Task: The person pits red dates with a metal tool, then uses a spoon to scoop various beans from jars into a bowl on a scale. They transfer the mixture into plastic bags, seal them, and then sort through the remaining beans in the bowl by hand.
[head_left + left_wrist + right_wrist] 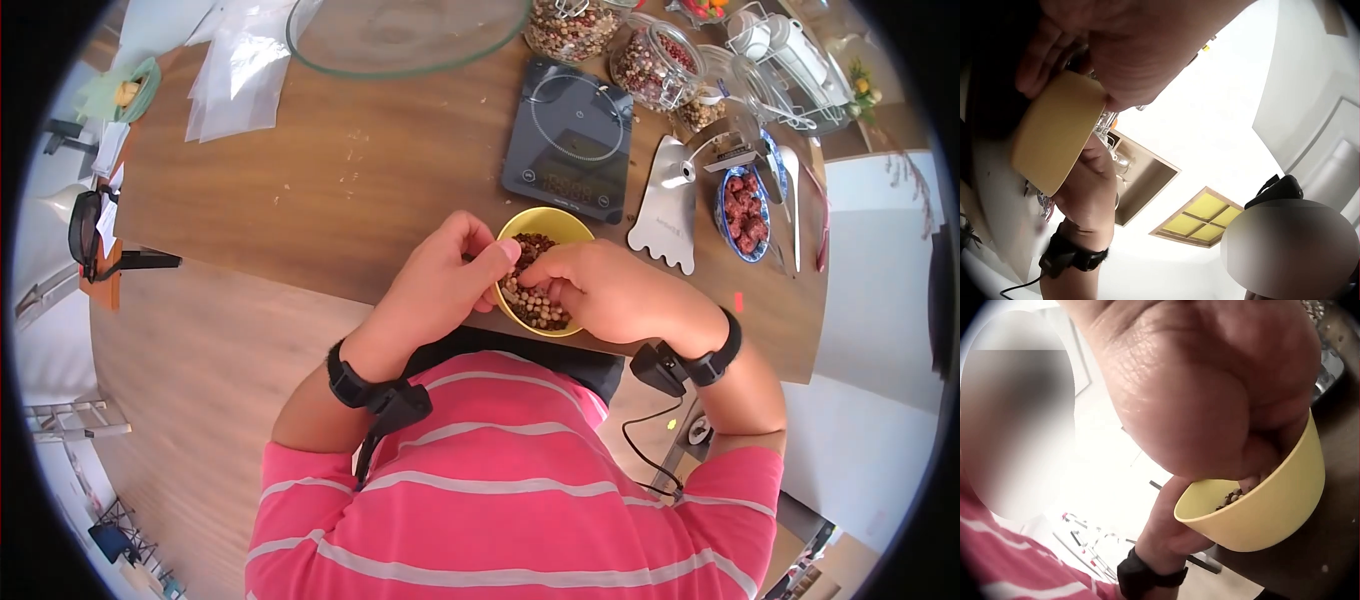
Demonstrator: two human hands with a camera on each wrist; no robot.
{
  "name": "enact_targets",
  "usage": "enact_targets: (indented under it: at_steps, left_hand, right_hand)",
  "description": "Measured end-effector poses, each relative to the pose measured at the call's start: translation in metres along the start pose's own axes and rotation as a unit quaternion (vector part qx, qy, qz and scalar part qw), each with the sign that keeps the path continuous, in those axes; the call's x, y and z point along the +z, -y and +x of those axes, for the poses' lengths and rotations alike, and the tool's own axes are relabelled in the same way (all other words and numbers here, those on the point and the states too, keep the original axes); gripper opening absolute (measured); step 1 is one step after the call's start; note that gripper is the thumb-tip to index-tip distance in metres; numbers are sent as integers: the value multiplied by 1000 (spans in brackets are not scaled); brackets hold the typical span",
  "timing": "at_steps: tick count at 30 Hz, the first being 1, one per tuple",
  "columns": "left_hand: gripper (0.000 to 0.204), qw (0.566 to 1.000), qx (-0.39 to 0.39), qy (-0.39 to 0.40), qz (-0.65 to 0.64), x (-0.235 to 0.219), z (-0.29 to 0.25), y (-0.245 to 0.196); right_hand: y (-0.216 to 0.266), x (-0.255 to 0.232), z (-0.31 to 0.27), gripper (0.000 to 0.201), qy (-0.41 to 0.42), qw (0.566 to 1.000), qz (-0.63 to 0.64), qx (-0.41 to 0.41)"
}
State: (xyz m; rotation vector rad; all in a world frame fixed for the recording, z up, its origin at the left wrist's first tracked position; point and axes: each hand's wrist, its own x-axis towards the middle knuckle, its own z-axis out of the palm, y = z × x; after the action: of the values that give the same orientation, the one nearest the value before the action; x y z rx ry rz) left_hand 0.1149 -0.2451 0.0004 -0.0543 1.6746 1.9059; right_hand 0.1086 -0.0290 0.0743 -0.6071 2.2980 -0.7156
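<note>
A yellow bowl (548, 222) at the table's near edge holds mixed dried beans or seeds (540, 305), some beige and some dark brown. In the head view my left hand (440, 275) grips the bowl's left side, thumb over the rim and fingers at the outer wall. From the right, my right hand (620, 290) reaches over the opposite rim, its bent fingers down among the beans. The right wrist view shows the bowl (1272, 512) tilted below that hand, whose fingertips are partly hidden inside; I cannot tell whether they pinch anything.
Beyond the bowl lies a black digital scale (570, 130). To its right are a metal scraper (668, 210), a blue-patterned dish (722, 215) with dark red pieces, and a white spoon (793, 200). Glass jars (655, 65) of beans, a large glass bowl (400, 68) and plastic bags (235, 85) stand farther back.
</note>
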Motion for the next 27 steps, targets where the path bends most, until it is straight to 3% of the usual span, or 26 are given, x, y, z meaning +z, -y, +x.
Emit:
enact_targets:
  at_steps: [2, 6, 8, 9, 11, 12, 14, 15, 17, 18, 20, 24, 26, 27]
  left_hand:
    - [36, 1000, -2, -4, 23, 1, 0, -1]
    - [38, 1000, -1, -2, 31, 0, 0, -2]
    - [41, 998, 16, -4, 62, -2, -1, -3]
    - [41, 998, 17, -3, 61, -4, 0, -1]
    - [41, 984, 84, -55, 148, -8, 3, 4]
    - [41, 984, 86, -55, 147, -9, 3, 1]
    - [36, 979, 73, -57, 181, -9, 0, -7]
    - [36, 979, 76, -56, 180, -8, 0, -7]
    - [35, 972, 89, -69, 208, -6, 0, -8]
    - [35, 972, 91, -67, 208, -6, 1, -5]
    - [30, 981, 110, -67, 146, -8, 3, 4]
    - [26, 989, 106, -75, 73, -9, -4, 6]
    - [30, 942, 250, -103, 198, -7, -7, -1]
    - [30, 942, 248, -99, 204, -6, -9, -9]
  right_hand:
    - [5, -2, 3, 37, 50, 995, 69, 60]
    - [4, -1, 9, 38, 52, 986, 143, 66]
    - [-15, 13, 16, 38, 50, 937, 340, 70]
    - [-16, 13, 16, 38, 49, 937, 339, 70]
    - [-18, 11, 17, 38, 30, 886, 455, 82]
    - [-19, 10, 17, 38, 30, 887, 453, 82]
    - [-23, 8, 15, 35, -18, 791, 605, 95]
    - [-25, 8, 14, 35, -21, 792, 603, 94]
    - [-26, 9, 10, 39, -59, 741, 667, 50]
    - [-27, 12, 9, 39, -62, 742, 666, 49]
    - [-26, 19, 8, 51, -104, 697, 709, 29]
    - [-15, 28, 3, 56, -137, 656, 742, 6]
    - [-14, 33, 1, 58, -170, 642, 747, -20]
    - [-14, 36, 0, 58, -173, 637, 751, -22]
